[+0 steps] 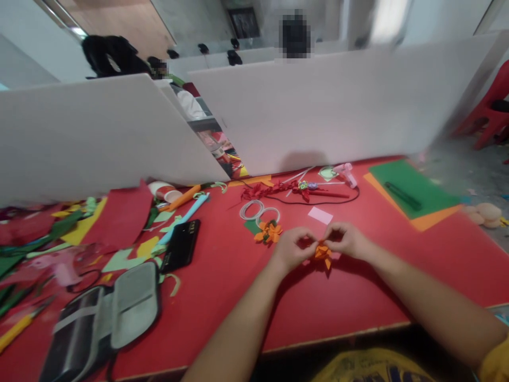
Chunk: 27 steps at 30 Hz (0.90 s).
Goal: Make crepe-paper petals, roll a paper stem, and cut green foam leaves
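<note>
A black phone (181, 245) lies just beside an open, grey-lined case (133, 305).

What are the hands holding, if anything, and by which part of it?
An orange paper flower: the left hand and right hand pinch it between fingertips at its far end, with petals pointing toward the person.

I'm remotely viewing a craft workshop. White partitions (318, 111) back a red tabletop (222, 286) bearing coloured paper (119, 220) and glue guns (347, 174).

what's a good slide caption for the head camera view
Left hand and right hand pinching the top of an orange flower-like piece over a red table.
</note>
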Tool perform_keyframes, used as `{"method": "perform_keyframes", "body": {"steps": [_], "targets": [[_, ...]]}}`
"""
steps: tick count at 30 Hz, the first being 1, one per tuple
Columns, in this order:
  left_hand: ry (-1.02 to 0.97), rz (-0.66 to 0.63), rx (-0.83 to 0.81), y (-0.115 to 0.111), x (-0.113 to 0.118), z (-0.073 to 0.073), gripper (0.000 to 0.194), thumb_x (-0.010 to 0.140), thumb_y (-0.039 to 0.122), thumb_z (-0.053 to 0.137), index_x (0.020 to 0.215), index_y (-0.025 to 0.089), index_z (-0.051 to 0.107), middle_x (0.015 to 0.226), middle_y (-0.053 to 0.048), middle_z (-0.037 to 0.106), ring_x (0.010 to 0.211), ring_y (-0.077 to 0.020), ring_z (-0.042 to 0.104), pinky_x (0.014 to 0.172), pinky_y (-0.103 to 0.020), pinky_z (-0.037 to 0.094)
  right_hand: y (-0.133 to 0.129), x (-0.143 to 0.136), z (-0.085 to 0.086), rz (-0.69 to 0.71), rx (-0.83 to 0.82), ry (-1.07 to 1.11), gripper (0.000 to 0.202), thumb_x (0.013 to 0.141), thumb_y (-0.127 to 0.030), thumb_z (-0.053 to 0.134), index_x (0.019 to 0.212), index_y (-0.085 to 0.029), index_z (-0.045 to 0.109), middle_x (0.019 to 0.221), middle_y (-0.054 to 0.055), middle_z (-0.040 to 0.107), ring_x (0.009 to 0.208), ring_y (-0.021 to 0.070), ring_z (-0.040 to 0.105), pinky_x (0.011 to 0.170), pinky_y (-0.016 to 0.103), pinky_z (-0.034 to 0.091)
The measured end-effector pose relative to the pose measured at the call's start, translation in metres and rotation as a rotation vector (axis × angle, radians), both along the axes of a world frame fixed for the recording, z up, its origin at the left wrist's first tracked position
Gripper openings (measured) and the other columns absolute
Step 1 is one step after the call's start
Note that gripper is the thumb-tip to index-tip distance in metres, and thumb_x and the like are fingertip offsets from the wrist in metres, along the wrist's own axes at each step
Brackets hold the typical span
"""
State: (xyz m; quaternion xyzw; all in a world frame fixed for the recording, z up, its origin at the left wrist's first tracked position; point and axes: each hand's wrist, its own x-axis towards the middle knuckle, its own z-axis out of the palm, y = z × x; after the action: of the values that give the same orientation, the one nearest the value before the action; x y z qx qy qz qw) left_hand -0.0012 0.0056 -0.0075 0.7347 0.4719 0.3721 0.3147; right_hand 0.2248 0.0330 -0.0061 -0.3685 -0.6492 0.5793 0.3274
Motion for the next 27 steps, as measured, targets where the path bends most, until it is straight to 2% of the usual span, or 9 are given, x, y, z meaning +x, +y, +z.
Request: {"method": "perform_keyframes", "body": {"steps": [6, 10, 14, 17, 22, 27], "targets": [[-0.020, -0.009, -0.062, -0.001, 0.002, 0.003, 0.006, 0.086, 0.022, 0.069, 0.086, 0.019, 0.073, 0.082, -0.002, 0.076, 0.075, -0.0164, 0.068, 0.072, -0.026, 0.052, 0.001, -0.001, 0.000, 0.033, -0.070, 0.071, 0.038, 0.077, -0.050, 0.090, 0.084, -0.018, 0.071, 0.071, 0.001, 0.071, 0.065, 0.0155, 0.066, 0.063, 0.029, 0.054], [-0.113, -0.064, -0.158, -0.003, 0.002, 0.004, 0.010, 0.090, 0.027, 0.067, 0.093, 0.019, 0.072, 0.087, -0.003, 0.074, 0.080, -0.0182, 0.069, 0.074, -0.028, 0.053, 0.004, -0.001, 0.000, 0.001, -0.149, 0.135, 0.044, 0.070, -0.054, 0.095, 0.085, -0.018, 0.073, 0.073, 0.002, 0.071, 0.065, 0.0150, 0.065, 0.064, 0.030, 0.052], [-0.256, -0.121, -0.217, -0.006, -0.002, 0.004, 0.023, 0.092, 0.033, 0.069, 0.112, 0.021, 0.072, 0.109, -0.008, 0.076, 0.101, -0.0238, 0.072, 0.089, -0.034, 0.056, 0.009, 0.001, -0.004, -0.058, -0.234, 0.169, 0.050, 0.063, -0.057, 0.098, 0.084, -0.018, 0.073, 0.075, 0.003, 0.073, 0.064, 0.0151, 0.064, 0.062, 0.030, 0.050], [-0.245, -0.156, -0.230, -0.007, -0.002, 0.004, 0.034, 0.090, 0.037, 0.076, 0.120, 0.023, 0.070, 0.119, -0.009, 0.074, 0.111, -0.0258, 0.070, 0.098, -0.036, 0.054, 0.011, 0.002, -0.005, -0.089, -0.253, 0.177, 0.051, 0.061, -0.054, 0.100, 0.084, -0.018, 0.072, 0.075, 0.003, 0.073, 0.065, 0.0154, 0.065, 0.063, 0.029, 0.049], [-0.180, -0.122, -0.246, -0.008, 0.001, 0.003, 0.034, 0.091, 0.041, 0.078, 0.117, 0.022, 0.069, 0.114, -0.008, 0.073, 0.102, -0.0235, 0.070, 0.090, -0.034, 0.055, 0.008, 0.001, -0.001, -0.082, -0.228, 0.202, 0.045, 0.064, -0.051, 0.099, 0.081, -0.019, 0.072, 0.077, 0.002, 0.073, 0.070, 0.0157, 0.067, 0.069, 0.031, 0.052], [-0.288, -0.081, -0.313, -0.006, 0.002, -0.001, 0.044, 0.087, 0.043, 0.082, 0.122, 0.022, 0.066, 0.116, -0.009, 0.073, 0.103, -0.0244, 0.071, 0.092, -0.036, 0.057, 0.001, 0.002, 0.008, -0.092, -0.282, 0.304, 0.039, 0.079, -0.055, 0.089, 0.094, -0.022, 0.078, 0.088, 0.004, 0.075, 0.075, 0.0168, 0.069, 0.069, 0.030, 0.055]]}}
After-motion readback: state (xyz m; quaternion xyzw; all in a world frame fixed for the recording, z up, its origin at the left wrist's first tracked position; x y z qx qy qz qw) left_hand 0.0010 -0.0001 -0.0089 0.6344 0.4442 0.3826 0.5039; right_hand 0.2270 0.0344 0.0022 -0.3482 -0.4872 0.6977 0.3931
